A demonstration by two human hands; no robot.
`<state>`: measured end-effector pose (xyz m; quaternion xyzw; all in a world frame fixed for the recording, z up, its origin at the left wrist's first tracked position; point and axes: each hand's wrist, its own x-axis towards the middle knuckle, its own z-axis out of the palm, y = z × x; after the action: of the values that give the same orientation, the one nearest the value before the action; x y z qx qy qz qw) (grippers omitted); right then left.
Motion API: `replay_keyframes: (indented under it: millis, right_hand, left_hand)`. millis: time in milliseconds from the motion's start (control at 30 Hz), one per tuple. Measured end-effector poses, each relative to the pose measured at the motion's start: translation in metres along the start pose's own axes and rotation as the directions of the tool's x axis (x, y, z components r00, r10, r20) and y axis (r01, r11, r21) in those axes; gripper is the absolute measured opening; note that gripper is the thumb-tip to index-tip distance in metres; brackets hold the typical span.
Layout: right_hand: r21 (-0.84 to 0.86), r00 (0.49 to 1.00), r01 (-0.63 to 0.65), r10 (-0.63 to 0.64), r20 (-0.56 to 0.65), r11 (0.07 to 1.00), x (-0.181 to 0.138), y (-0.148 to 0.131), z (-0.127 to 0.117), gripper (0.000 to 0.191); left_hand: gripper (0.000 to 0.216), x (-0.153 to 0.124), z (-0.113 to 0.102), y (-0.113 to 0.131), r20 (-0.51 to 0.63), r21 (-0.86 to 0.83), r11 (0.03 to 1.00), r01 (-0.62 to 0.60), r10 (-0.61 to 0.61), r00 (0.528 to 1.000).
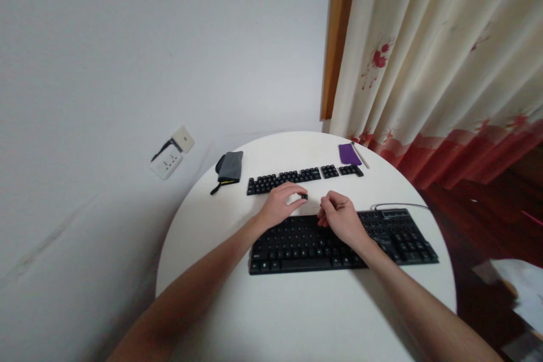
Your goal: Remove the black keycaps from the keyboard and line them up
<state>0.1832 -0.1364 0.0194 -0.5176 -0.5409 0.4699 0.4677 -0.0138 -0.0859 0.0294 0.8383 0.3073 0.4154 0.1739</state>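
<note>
Between the thumb and fingertips of my left hand [282,202] is a small black keycap [304,196], held above the far edge of the keyboard. My right hand [338,214] hovers over the middle of the black keyboard [297,243], its fingers curled in; whatever they may hold is hidden. Several keys are off the keyboard's upper left part, while the bottom rows and number pad still carry theirs. Beyond both hands, loose black keycaps [282,179] lie in rows on the table, with smaller groups to their right.
The round white table [203,243] stands against the wall. A grey pouch [231,167] lies at its far left. A purple cloth [349,154] and a thin pale stick [360,155] are at the far right. The keyboard's cable [399,204] curves along the right side.
</note>
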Motion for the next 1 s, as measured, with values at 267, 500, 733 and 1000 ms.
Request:
replay_keyframes:
  millis: [267, 500, 733, 1000]
  right_hand:
    - [-0.217, 0.993, 0.101, -0.111, -0.032, 0.971, -0.004, -0.01, -0.002, 0.031]
    - [-0.41, 0.975, 0.179, -0.216, -0.045, 0.894, -0.008, -0.012, -0.002, 0.03]
    - [-0.454, 0.97, 0.203, -0.242, -0.029, 0.868, -0.013, -0.017, -0.001, 0.03]
    - [-0.425, 0.97, 0.204, -0.241, -0.035, 0.882, -0.013, -0.016, 0.0, 0.032]
  left_hand:
    - [0.012, 0.03, -0.021, -0.041, -0.072, 0.325, 0.942, 0.087, -0.067, 0.995]
    - [0.012, 0.008, -0.006, -0.066, 0.175, 0.435, 0.899, 0.046, -0.135, 0.975]
    - [0.013, 0.004, -0.008, -0.069, 0.194, 0.448, 0.893, 0.036, -0.137, 0.971]
    - [0.016, 0.005, -0.007, -0.06, 0.059, 0.509, 0.853, 0.112, -0.165, 0.985]
